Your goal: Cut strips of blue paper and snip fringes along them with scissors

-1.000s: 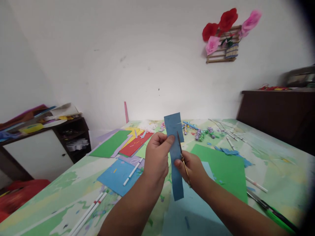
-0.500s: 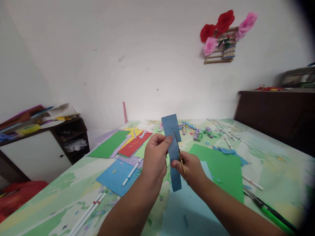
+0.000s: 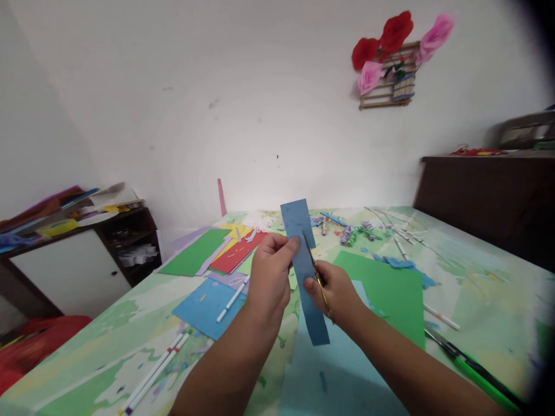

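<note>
My left hand (image 3: 273, 277) pinches a long blue paper strip (image 3: 313, 318) between thumb and fingers, holding it upright above the table. My right hand (image 3: 333, 292) grips a pair of small gold-handled scissors (image 3: 321, 283). Their blades reach up into the strip from its right side, and a cut line shows near its upper part. The right thumb lies against the strip's face. Below the hands lies a light blue sheet (image 3: 333, 375), with a small dark blue scrap (image 3: 323, 382) on it. A green sheet (image 3: 390, 289) lies partly beneath it on the right.
At left on the table are a blue sheet (image 3: 195, 312), a red sheet (image 3: 234, 258), another green sheet (image 3: 195, 254) and white markers (image 3: 156, 370). Curled paper pieces (image 3: 355, 232) lie toward the back. A green-handled cutting tool (image 3: 477, 372) rests at right. The wall stands behind.
The blue strip has shifted slightly left at its top, while its lower end has swung right. The scissors remain in the strip, and the view has shifted slightly.
</note>
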Action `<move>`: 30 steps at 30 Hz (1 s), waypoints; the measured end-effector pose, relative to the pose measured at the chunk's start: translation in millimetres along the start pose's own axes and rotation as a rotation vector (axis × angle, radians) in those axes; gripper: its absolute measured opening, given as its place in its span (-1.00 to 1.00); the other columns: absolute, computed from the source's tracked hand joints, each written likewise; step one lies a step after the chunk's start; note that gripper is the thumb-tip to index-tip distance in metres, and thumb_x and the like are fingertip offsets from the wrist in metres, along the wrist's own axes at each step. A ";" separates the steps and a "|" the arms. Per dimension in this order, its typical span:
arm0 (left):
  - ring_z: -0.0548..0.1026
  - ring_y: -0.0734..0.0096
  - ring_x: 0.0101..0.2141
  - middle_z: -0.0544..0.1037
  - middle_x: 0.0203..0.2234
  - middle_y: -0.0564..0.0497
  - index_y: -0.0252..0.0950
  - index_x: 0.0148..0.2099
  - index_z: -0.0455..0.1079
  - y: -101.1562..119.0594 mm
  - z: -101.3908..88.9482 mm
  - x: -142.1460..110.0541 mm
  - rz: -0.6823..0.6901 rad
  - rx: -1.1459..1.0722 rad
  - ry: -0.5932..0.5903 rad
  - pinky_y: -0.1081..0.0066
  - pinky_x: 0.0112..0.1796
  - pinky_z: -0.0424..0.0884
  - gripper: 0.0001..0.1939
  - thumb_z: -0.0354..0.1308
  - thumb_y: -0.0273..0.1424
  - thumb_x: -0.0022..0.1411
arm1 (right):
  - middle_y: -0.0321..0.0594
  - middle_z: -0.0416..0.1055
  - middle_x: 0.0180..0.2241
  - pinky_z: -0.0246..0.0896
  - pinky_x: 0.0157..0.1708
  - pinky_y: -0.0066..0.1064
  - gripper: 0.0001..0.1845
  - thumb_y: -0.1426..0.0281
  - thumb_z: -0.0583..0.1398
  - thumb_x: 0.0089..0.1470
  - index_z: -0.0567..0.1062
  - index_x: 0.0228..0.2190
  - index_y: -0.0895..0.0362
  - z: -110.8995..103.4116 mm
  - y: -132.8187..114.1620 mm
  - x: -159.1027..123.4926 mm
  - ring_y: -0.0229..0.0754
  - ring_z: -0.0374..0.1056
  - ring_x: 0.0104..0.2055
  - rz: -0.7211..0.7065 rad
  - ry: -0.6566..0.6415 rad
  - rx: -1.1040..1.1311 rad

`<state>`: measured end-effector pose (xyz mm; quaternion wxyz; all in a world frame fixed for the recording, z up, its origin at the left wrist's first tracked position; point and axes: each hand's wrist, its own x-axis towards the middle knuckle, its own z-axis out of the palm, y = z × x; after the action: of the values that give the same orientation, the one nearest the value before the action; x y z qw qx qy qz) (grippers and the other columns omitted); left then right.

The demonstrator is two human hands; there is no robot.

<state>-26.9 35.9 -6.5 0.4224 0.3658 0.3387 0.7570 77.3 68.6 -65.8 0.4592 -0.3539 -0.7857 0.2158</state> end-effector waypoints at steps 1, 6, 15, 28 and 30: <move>0.25 0.65 -0.66 0.27 -0.71 0.19 -0.33 -0.56 0.17 -1.4 1.0 -0.8 -0.008 0.007 -0.008 0.57 -0.58 0.18 -0.76 0.23 -0.41 -0.14 | -0.35 0.12 -0.68 -0.09 -0.63 -0.47 -0.50 -0.07 -0.01 -0.10 0.21 -0.63 0.13 -1.1 1.0 0.3 -0.32 0.02 -0.62 -0.024 -0.012 0.017; 0.23 0.66 -0.65 0.27 -0.72 0.19 -0.33 -0.58 0.17 -12.3 7.8 -5.0 -0.036 0.029 -0.045 0.58 -0.57 0.17 -0.75 0.23 -0.42 -0.15 | -0.34 0.13 -0.65 -0.08 -0.64 -0.47 -0.43 -0.10 -0.10 -0.04 0.24 -0.58 0.15 -4.8 5.8 1.8 -0.31 0.02 -0.60 -0.099 -0.030 0.164; 0.24 0.66 -0.67 0.30 -0.73 0.18 -0.32 -0.58 0.18 -9.7 13.0 -11.6 0.007 0.012 -0.067 0.59 -0.59 0.17 -0.76 0.23 -0.41 -0.14 | -0.36 0.08 -0.66 -0.13 -0.66 -0.50 -0.39 -0.16 -0.07 -0.10 0.26 -0.60 0.16 -11.9 -0.7 0.9 -0.34 -0.03 -0.60 -0.137 -0.023 0.261; 0.27 0.63 -0.66 0.30 -0.72 0.17 -0.32 -0.57 0.17 -9.3 14.0 -16.8 -0.045 -0.074 -0.066 0.57 -0.59 0.21 -0.74 0.26 -0.41 -0.17 | -0.38 0.05 -0.70 -0.13 -0.68 -0.52 -0.37 -0.20 -0.03 -0.19 0.23 -0.66 0.15 -13.3 -1.7 -0.6 -0.35 -0.06 -0.63 -0.147 0.024 0.223; 0.26 0.64 -0.65 0.30 -0.72 0.17 -0.32 -0.58 0.17 -9.6 14.1 -19.6 -0.029 -0.081 -0.067 0.58 -0.58 0.21 -0.74 0.25 -0.42 -0.17 | -0.37 0.07 -0.70 -0.12 -0.67 -0.51 -0.34 -0.23 -0.05 -0.22 0.24 -0.67 0.15 -15.3 -2.5 -1.1 -0.34 -0.04 -0.63 -0.152 0.042 0.177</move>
<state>-3.9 25.3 -12.5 0.4588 0.3688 0.2987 0.7512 90.1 66.3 -57.4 0.5199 -0.2557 -0.7784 0.2416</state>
